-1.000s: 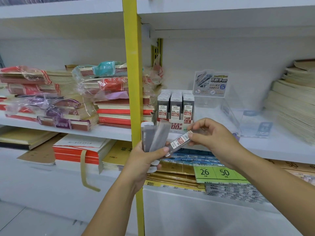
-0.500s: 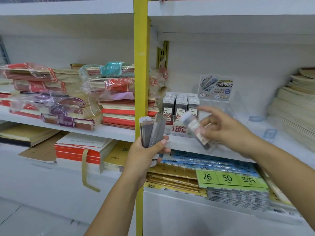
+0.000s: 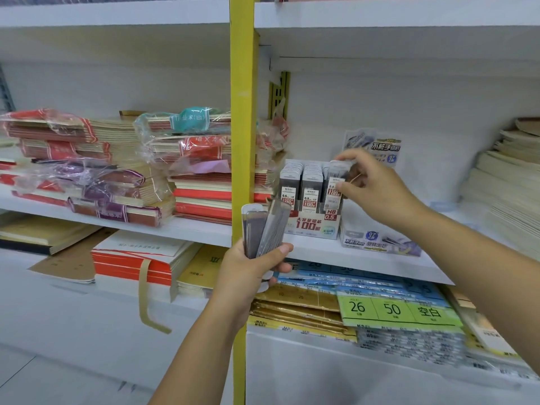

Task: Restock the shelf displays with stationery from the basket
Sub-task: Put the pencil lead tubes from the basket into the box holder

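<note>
My left hand (image 3: 252, 270) grips a fanned bundle of grey pencil-lead cases (image 3: 264, 229) in front of the yellow shelf post. My right hand (image 3: 371, 185) pinches one more lead case (image 3: 335, 182) upright at the right column of the lead display box (image 3: 311, 226) on the middle shelf. The box holds rows of grey cases with white and red labels. The basket is out of view.
The yellow upright post (image 3: 241, 112) splits the shelving. Wrapped notebook stacks (image 3: 93, 171) fill the left shelf. A clear display box (image 3: 377, 238) stands right of the lead box, paper stacks (image 3: 508, 185) at far right. Green label sheets (image 3: 394, 309) lie on the lower shelf.
My right hand took one lead case from the bundle in my left hand, carried it up and back to the display box, and turned it upright. My left hand stayed about where it was.
</note>
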